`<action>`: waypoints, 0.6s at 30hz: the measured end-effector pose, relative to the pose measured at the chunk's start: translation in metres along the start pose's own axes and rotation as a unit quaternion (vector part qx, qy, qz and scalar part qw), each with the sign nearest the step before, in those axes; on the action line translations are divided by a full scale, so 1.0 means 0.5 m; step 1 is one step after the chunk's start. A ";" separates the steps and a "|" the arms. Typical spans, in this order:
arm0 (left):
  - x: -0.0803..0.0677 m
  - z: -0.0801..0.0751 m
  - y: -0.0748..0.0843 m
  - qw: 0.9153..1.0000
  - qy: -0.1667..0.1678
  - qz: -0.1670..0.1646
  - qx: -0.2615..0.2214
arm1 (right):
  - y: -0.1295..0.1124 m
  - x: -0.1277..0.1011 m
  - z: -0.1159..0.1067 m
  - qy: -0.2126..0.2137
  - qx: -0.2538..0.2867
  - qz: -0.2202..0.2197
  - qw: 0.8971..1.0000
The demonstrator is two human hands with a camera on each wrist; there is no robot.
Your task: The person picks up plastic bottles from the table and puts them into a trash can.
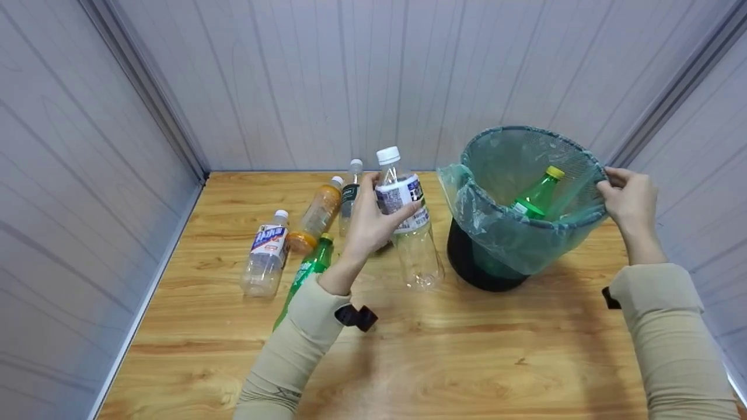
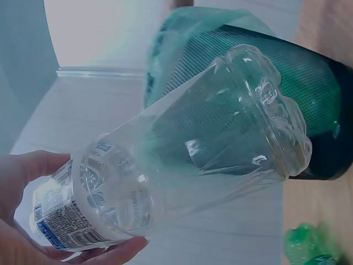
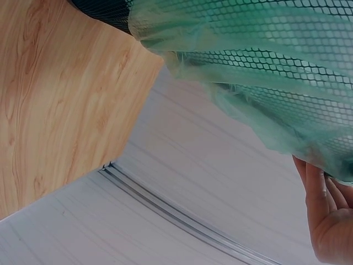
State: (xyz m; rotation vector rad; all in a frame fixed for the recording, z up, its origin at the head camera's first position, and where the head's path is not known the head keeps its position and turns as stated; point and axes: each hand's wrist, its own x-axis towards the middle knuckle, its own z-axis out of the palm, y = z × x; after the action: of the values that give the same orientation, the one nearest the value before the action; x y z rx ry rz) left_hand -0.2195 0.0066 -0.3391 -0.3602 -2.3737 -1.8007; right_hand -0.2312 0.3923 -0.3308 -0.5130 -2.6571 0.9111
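The left hand (image 1: 367, 224) grips a clear bottle (image 1: 405, 219) (white cap up) above the table (image 1: 467, 350), beside the bin (image 1: 525, 204); right hand (image 1: 627, 195) fingers pinch its rim.

A mesh bin (image 1: 487, 274) stands on the table (image 1: 467, 361) toward two o'clock, one bottle (image 1: 536, 197) inside it. At ten o'clock four bottles (image 1: 265, 256) lie side by side. Between them and the bin, a held bottle (image 1: 408, 224) is upright at twelve.
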 end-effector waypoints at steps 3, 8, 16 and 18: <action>-0.006 -0.008 0.024 1.000 -0.006 0.009 -0.006 | -0.001 0.001 0.000 -0.001 0.003 0.005 1.000; -0.016 -0.020 0.067 0.999 -0.017 0.035 -0.011 | -0.002 0.002 0.001 -0.003 0.013 0.012 1.000; -0.016 -0.021 0.144 0.995 -0.025 0.098 -0.024 | -0.001 0.001 0.001 0.005 0.013 0.000 1.000; -0.012 -0.018 0.162 0.993 -0.028 0.112 -0.026 | -0.001 0.002 0.001 0.006 0.015 0.000 1.000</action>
State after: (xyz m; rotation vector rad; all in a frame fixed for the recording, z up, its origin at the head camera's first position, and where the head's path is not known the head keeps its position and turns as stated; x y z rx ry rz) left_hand -0.1917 0.0177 -0.2632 -0.6637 -2.2211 -1.7737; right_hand -0.2322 0.3921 -0.3305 -0.5083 -2.6289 0.9437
